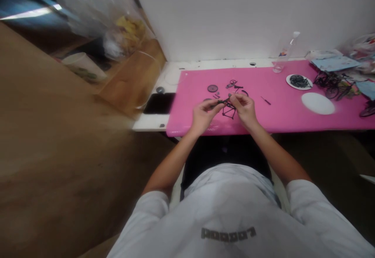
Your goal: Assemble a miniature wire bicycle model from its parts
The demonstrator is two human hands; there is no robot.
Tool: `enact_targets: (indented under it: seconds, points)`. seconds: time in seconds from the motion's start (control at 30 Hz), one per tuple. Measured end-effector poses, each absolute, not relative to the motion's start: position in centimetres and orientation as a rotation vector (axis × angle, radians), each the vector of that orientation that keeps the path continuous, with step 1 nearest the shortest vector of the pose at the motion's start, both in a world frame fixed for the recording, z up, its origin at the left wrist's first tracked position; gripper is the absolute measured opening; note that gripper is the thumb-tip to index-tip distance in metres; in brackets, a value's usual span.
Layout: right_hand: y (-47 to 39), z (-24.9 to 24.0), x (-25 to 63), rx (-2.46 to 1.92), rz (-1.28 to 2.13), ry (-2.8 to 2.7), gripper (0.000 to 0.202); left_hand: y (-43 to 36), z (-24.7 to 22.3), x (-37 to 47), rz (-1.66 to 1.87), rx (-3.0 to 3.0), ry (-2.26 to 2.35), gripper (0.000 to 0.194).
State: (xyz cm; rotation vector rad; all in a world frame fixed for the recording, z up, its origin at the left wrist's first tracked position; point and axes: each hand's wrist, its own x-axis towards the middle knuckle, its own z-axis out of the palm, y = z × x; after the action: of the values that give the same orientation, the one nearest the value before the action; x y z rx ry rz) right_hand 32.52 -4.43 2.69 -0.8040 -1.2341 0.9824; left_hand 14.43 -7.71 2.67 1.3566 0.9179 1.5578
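Both hands meet over the pink sheet, close to its front edge. My left hand (204, 113) pinches the left end of a thin black model-bicycle part (225, 101) between thumb and fingers. At the other end, the fingertips of my right hand (245, 109) are closed on the same part, which they partly cover. Just below hangs or lies a small black bicycle frame (229, 113); whether it is joined to the held part I cannot tell. A dark toy wheel (212, 88) and several small black parts (232, 83) lie beyond the fingers.
A small screwdriver (266, 101) lies right of my hands. Farther right are a plate of black parts (299, 81), a white disc (318, 103), dark model bicycles (331, 84) and a clear bottle (284, 54). A black flat object (159, 103) borders the pink sheet (193, 90) on the left.
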Motion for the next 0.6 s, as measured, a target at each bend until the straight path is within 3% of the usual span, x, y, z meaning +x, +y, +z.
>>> enact_targets:
  seconds: [0.6]
  points:
    - [-5.0, 1.0, 31.5, -0.859, 0.948, -1.266, 0.055, -8.1, 3.1, 15.1, 1.546, 1.285, 0.902, 0.039]
